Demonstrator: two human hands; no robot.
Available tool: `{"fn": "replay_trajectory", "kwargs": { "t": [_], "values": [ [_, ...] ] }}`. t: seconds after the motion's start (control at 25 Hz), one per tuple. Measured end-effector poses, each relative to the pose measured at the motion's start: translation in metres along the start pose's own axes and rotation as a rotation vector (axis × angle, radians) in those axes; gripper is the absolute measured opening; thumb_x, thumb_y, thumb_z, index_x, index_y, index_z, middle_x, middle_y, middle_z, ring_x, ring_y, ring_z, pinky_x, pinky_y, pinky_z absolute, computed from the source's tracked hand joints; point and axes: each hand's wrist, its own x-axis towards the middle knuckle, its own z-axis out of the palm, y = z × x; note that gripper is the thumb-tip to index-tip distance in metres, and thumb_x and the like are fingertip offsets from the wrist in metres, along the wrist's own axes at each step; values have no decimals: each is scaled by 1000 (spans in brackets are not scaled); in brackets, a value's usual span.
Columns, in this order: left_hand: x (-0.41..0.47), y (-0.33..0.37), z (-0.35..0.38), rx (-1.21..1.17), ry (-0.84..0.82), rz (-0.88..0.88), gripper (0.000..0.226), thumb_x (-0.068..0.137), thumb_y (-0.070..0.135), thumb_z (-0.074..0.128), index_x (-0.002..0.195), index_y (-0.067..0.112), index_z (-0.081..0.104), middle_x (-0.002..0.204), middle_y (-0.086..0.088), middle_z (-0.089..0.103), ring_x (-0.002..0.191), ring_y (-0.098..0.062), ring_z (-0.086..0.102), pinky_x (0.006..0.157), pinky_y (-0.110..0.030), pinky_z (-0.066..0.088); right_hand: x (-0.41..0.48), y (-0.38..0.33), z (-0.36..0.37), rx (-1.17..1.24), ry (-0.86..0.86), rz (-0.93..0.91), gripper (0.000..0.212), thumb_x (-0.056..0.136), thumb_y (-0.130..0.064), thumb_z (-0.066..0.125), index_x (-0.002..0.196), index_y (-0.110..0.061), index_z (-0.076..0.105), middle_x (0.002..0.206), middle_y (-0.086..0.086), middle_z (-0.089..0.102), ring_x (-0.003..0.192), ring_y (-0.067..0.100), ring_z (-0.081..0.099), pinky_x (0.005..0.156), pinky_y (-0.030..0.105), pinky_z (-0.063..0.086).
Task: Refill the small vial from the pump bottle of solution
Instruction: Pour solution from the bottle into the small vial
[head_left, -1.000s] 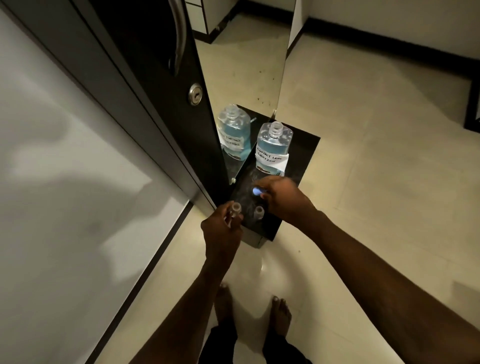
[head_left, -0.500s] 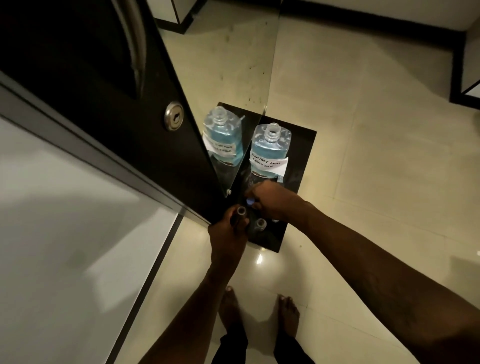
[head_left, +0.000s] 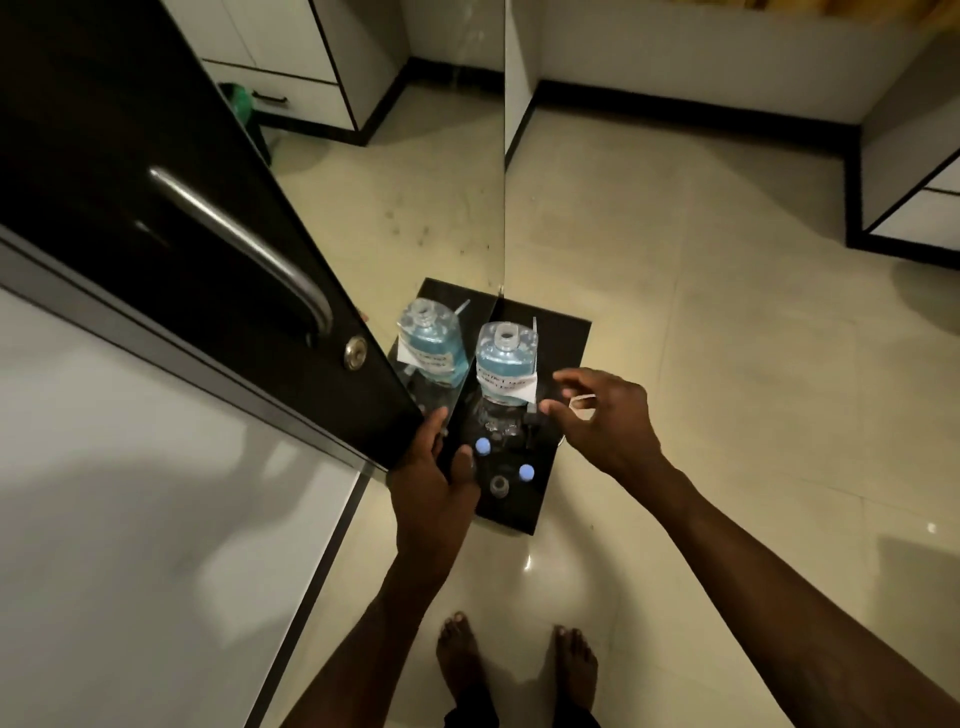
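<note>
Since half a second ago the right hand (head_left: 605, 423) has lifted off the small black shelf (head_left: 563, 353) and now hovers above its right edge, fingers loosely spread and curled, holding nothing that can be seen; the blue cap it was over now lies bare; the left hand (head_left: 434, 480) has dropped to the shelf's near left corner, its thumb against the dark door edge, fingers curled, and I cannot tell whether the vial it held a moment ago is still in it; the bottle of blue solution (head_left: 505, 361) stands upright and uncapped at the back of the shelf, a white handwritten label across its front, its double showing in the mirror (head_left: 441, 208) beside it; one small open vial (head_left: 500, 486) stands near the front edge, between two round blue caps (head_left: 527, 472); bare feet show on the tiled floor (head_left: 727, 364) below.
</note>
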Motion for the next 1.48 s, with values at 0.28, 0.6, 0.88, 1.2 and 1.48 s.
{"fn": "replay_trajectory", "kwargs": {
  "t": [0.28, 0.6, 0.88, 1.2, 1.48],
  "values": [
    [66, 72, 23, 110, -121, 63, 67, 90, 28, 73, 148, 9, 46, 143, -13, 57, 134, -27, 52, 108, -27, 36, 61, -13, 2, -58, -295, 82, 119, 60, -53, 92, 158, -21, 31, 159, 5, 43, 144, 24, 42, 118, 36, 36],
    [82, 67, 44, 132, -239, -42, 63, 95, 28, 67, 151, 15, 40, 139, -9, 59, 129, -27, 56, 104, -28, 41, 84, -6, 37, 76, -273, 103, 77, 67, -33, 92, 133, -27, 54, 117, -2, 70, 105, 17, 69, 92, 36, 60],
    [59, 127, -11, 33, -226, 43, 56, 101, 18, 57, 153, 26, 39, 127, 6, 53, 112, -3, 42, 89, -16, 39, 63, -52, -7, 116, -114, 16, 80, 59, -49, 94, 129, -27, 61, 114, -8, 73, 99, 9, 70, 86, 27, 60],
    [49, 188, -67, -343, -401, 49, 54, 94, 38, 57, 147, 34, 48, 130, 5, 69, 120, -14, 65, 107, -51, 49, 46, -145, -145, 351, -64, -139, 71, 61, -47, 95, 121, -18, 71, 111, -4, 77, 99, 15, 75, 89, 44, 62],
    [24, 222, -75, -573, -511, 53, 56, 96, 11, 67, 148, 17, 49, 109, -12, 77, 106, -25, 73, 97, -55, 55, 14, -159, -174, 440, -61, -130, 64, 76, -47, 81, 129, -16, 63, 119, 2, 74, 107, 25, 70, 94, 45, 58]
  ]
}}
